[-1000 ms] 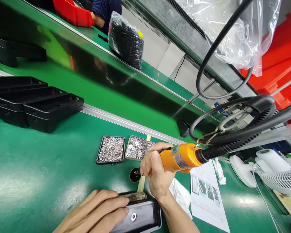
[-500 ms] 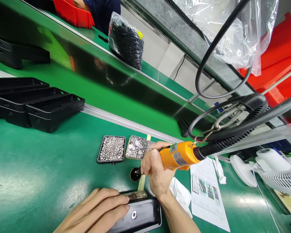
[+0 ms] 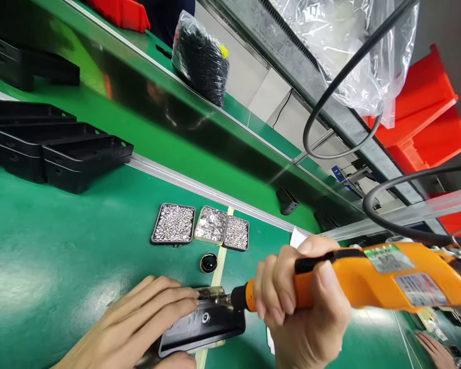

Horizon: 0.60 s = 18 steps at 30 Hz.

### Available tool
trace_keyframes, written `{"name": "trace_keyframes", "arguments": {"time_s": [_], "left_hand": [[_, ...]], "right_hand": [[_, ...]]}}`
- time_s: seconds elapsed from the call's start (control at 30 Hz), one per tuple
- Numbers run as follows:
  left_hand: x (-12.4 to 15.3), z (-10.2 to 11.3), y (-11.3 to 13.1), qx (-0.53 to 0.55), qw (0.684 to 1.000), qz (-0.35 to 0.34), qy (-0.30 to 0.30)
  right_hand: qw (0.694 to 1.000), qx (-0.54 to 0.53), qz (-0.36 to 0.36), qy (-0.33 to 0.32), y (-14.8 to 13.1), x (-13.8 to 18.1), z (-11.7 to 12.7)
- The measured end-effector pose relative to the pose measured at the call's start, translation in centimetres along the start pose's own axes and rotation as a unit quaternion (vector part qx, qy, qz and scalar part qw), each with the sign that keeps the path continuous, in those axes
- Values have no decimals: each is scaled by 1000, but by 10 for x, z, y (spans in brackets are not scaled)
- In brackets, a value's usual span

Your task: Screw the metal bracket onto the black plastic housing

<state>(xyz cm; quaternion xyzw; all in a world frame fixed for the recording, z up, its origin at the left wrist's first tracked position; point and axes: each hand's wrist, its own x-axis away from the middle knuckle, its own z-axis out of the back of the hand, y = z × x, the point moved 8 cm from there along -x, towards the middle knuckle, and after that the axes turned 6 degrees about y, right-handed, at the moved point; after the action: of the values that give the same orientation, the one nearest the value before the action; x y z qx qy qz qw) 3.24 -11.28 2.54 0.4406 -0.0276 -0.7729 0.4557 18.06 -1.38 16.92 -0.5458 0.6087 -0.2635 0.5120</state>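
A black plastic housing [image 3: 218, 328] lies open side up at the bottom centre, with a small metal washer-like ring inside. My left hand [image 3: 138, 318] grips it from the left, fingers across its far edge and thumb at the near side. In my right hand [image 3: 303, 302] is an orange electric screwdriver [image 3: 364, 277], held nearly level with its bit pointing left. The bit's end is over the far right part of the housing, close to my left fingertips; whether it touches is hard to tell. A worn block [image 3: 211, 291] shows behind the housing.
Beyond the housing are a small round black pot [image 3: 208, 263] and trays of screws [image 3: 173, 224], washers [image 3: 211, 225] and small metal parts [image 3: 236, 233]. Black housings [image 3: 80, 159] stand at left. The screwdriver's cable [image 3: 388, 220] loops at right. Another person's hand [image 3: 436, 351] shows at lower right.
My right hand has brought the screwdriver from the round pot toward me and right, its bit now over the housing. My left hand stays on the housing. The view has shifted slightly.
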Motion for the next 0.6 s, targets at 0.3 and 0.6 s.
{"name": "trace_keyframes", "arguments": {"time_s": [0.3,0.6], "left_hand": [[16,-12,-4,-10,999,18,-34],[6,-4,1,-4,1000,18,-22]], "right_hand": [[999,2,8,-46,19,24,-4],[997,17,16,-70,26,33,-3]]}}
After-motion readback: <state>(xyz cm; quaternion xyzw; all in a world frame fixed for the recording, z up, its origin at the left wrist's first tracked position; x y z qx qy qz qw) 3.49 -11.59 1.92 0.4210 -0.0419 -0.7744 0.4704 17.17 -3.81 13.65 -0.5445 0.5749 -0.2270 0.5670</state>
